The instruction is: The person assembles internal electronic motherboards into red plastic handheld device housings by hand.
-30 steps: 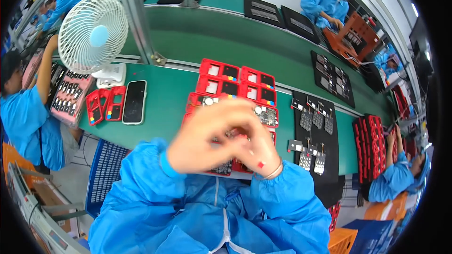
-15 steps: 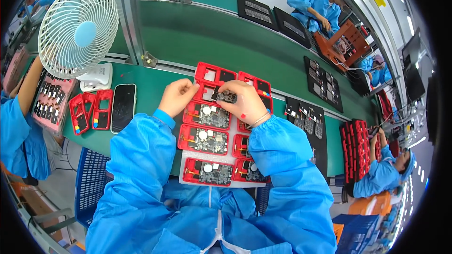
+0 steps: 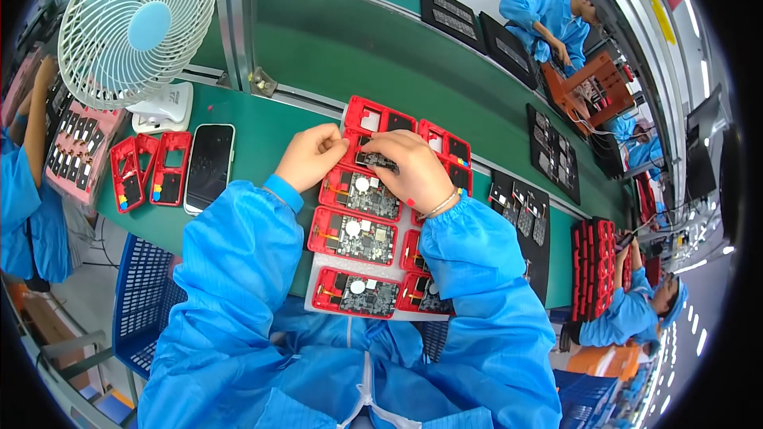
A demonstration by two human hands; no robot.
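Note:
My right hand (image 3: 413, 165) grips a dark circuit board (image 3: 373, 160) by its edge, over a red plastic housing (image 3: 358, 143); how far the board sits inside is hidden by my fingers. At that housing's left side, my left hand (image 3: 311, 157) is closed in a pinch, and whatever lies between its fingertips is too small to make out. Closer to me, several red housings hold circuit boards, such as the populated board (image 3: 369, 240) with a round white disc and an orange ribbon. Beyond my hands, another red housing (image 3: 380, 116) shows no board.
On the left stand a white fan (image 3: 139, 32), a phone (image 3: 210, 165) and loose red housings (image 3: 168, 179). A pink tray (image 3: 79, 151) of black parts lies beyond them. To the right are a black mat (image 3: 520, 210) with boards and stacked red housings (image 3: 592, 270). Co-workers sit around.
The board in my right hand has tilted flatter and come lower against the red housing. My left hand stays pinched beside it. The whole view has shifted slightly.

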